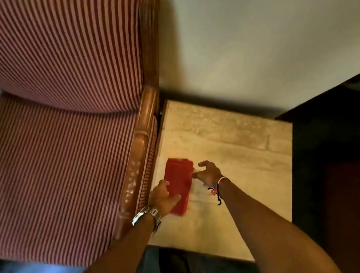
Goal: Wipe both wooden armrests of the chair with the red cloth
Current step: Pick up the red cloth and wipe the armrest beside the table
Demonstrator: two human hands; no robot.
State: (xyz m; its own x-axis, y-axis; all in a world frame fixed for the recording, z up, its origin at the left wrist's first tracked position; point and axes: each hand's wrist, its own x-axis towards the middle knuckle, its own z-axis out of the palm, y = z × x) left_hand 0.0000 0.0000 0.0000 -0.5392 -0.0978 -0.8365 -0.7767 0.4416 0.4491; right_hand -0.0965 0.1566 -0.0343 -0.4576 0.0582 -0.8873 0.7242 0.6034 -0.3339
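A folded red cloth [177, 182] lies flat on a pale stone-topped side table [240, 155], near its left edge. My left hand [163, 197], a metal watch on its wrist, rests on the cloth's near left corner with the thumb lying over the fabric. My right hand [208, 174] hovers at the cloth's right edge, fingers curled and spread, fingertips touching the edge. The chair's right wooden armrest [139, 154] runs beside the table, just left of the cloth. The chair's left armrest is out of view.
The chair has a red-and-white striped seat [50, 176] and backrest [61, 36] with a wooden frame. A plain wall stands behind the table. Dark furniture [338, 180] fills the right side, and dark floor lies below the table's near edge.
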